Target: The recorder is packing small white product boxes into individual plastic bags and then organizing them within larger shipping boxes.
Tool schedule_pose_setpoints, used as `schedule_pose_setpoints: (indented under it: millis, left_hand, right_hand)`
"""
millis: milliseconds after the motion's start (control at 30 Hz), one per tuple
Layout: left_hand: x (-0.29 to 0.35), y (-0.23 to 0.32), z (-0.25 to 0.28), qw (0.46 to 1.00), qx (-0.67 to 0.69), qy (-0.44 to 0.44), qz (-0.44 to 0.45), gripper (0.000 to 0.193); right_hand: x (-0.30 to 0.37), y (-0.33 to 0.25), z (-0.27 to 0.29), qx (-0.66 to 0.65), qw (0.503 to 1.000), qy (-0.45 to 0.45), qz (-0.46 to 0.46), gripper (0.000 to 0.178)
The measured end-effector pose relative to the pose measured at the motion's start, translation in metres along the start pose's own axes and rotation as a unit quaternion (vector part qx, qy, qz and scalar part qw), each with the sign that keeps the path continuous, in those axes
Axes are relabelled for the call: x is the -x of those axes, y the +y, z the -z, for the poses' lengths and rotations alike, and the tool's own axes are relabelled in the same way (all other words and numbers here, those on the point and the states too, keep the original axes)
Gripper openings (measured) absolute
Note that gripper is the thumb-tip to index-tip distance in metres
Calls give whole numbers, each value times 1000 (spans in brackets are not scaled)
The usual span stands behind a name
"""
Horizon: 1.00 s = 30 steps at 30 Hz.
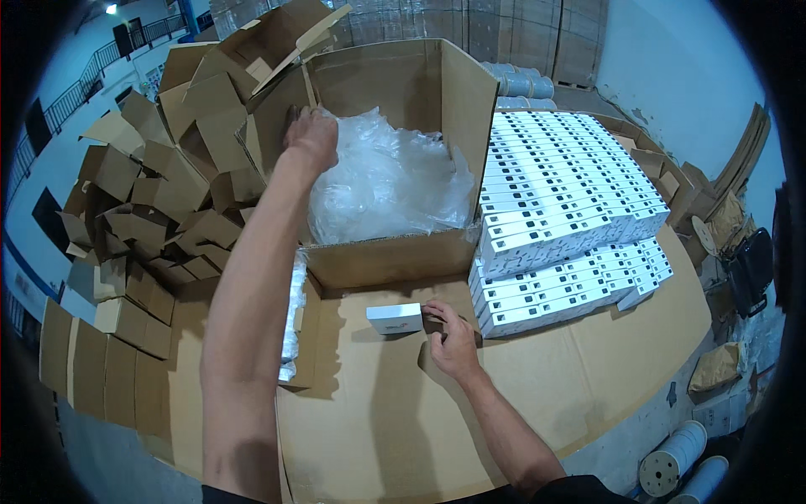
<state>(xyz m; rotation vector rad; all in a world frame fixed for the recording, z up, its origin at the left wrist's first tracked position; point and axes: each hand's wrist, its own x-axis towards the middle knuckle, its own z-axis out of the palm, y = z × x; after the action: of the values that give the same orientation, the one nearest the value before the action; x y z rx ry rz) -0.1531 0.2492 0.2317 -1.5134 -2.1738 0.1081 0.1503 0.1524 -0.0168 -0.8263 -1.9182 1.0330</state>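
A small white box (393,320) stands on the cardboard-covered table in front of me. My right hand (454,338) has its fingers and thumb at the right end of that box. Farther off, my left arm reaches up to a large open carton. There my left hand (312,139) is curled at the carton's left side, against a heap of clear plastic bags (386,181). Its fingertips are hidden, so what they grip does not show. The large carton (395,262) holds the bags.
Stacked rows of white boxes (571,193) stand at the right. Many open brown cartons (159,193) are piled at the left. A narrow carton (307,336) with plastic-wrapped items sits beside my left forearm. Spools (674,458) lie on the floor at lower right.
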Motion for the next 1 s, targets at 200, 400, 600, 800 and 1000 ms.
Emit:
schedule_pose_setpoints:
  millis: [200,400,600,800,1000]
  left_hand:
    - [-16,-27,-9,991,-76,-25,-110,25]
    - [-3,-26,-14,972,75,216,-45,20]
    - [52,-13,29,931,242,274,-13,20]
    - [158,32,59,851,400,339,-37,27]
    - [274,64,26,743,646,171,40,46]
  right_hand:
    - [-2,-1,-3,-18,1000,1,9,54]
    - [-1,1,-2,-37,999,0,-4,54]
    - [0,-3,-4,-29,1000,-3,-7,54]
    - [3,7,4,-23,1000,5,-18,50]
    - [15,13,-3,-171,984,21,-38,37]
